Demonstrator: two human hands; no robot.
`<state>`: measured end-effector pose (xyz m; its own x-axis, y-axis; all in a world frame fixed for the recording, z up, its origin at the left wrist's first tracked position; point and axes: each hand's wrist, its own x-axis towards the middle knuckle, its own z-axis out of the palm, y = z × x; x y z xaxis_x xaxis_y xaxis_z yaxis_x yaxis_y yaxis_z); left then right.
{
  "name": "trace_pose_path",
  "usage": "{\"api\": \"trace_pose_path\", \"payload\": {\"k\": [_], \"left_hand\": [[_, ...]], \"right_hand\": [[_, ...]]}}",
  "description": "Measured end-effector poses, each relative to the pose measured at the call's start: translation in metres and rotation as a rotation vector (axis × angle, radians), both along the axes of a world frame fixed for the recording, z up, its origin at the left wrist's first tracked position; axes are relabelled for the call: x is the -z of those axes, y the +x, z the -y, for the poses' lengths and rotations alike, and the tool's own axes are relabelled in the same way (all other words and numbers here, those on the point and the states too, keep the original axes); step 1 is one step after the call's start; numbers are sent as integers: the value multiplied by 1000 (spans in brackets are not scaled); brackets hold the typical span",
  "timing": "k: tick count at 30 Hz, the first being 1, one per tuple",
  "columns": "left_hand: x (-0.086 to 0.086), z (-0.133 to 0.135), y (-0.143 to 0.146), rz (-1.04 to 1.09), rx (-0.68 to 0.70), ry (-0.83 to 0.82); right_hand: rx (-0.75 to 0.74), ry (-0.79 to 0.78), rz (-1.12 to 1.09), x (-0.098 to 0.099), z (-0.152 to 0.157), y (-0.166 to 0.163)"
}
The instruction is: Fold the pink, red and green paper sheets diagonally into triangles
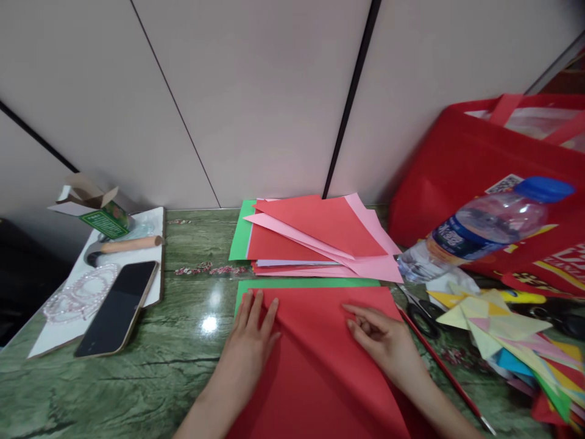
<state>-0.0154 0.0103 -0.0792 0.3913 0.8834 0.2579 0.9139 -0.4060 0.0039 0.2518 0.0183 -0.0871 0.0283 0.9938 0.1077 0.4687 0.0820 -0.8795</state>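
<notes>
Fingers of the left hand [251, 341] lie spread and flat, pressing the red paper sheet [315, 378] near its far left corner. The right hand [386, 344] is half curled over the sheet's far right part, index finger and thumb slightly apart; whether they pinch any paper I cannot tell. The sheet lies directly before the person, its far edge running left to right and its sides coming toward the body; the near end is cut off, so I cannot tell which axis is longer. A soft ridge slants across it from the left fingertips toward the near right. Green paper [311, 283] peeks out beneath the far edge. Just beyond lies a paper stack [320, 238]; on the right are scissors [423, 317], a slim red rod [439, 360] pointing away and leftward, folded paper pieces [507, 332] and a tilted water bottle [484, 228]. Well to the left, a smartphone [117, 310] lies aslant
</notes>
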Motion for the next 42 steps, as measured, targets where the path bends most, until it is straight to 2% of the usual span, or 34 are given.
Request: {"api": "trace_pose_path", "payload": {"k": [6, 15, 30, 42], "left_hand": [[-3, 1, 1, -39, 10, 10], [3, -1, -2, -83, 31, 16], [6, -2, -2, -73, 29, 51], [2, -3, -3, -89, 46, 35]], "right_hand": [[-7, -11, 12, 3, 1, 1], [-20, -15, -5, 4, 1, 2], [5, 29, 14, -6, -2, -2], [-10, 22, 45, 2, -2, 2]]}}
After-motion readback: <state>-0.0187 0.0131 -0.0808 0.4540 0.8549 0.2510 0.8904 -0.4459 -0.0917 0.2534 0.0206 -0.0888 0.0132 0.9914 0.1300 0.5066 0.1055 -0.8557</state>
